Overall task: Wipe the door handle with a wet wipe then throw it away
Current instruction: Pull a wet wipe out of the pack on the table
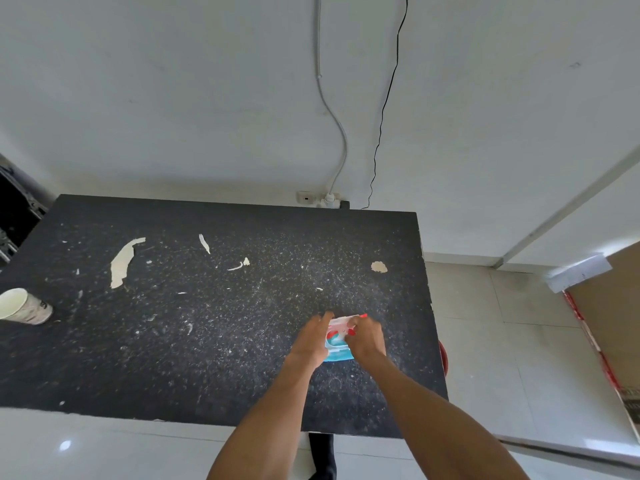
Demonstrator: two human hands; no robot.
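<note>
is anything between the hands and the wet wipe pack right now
Nothing visible. Both the left hand and the right hand are already on the wet wipe pack, which lies on the black table. The paper cup lies far off at the table's left edge.

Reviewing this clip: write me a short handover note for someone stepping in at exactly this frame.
Left hand and right hand are both on the wet wipe pack, which sits near the right edge of the black table; whether they grip or just steady it is unclear.
Done: pack reached, apparently being opened.
Left: pull a wipe out, wipe the door handle, bin the wipe. No door handle or bin can be identified in view.
A paper cup stands at the table's left edge.
</note>
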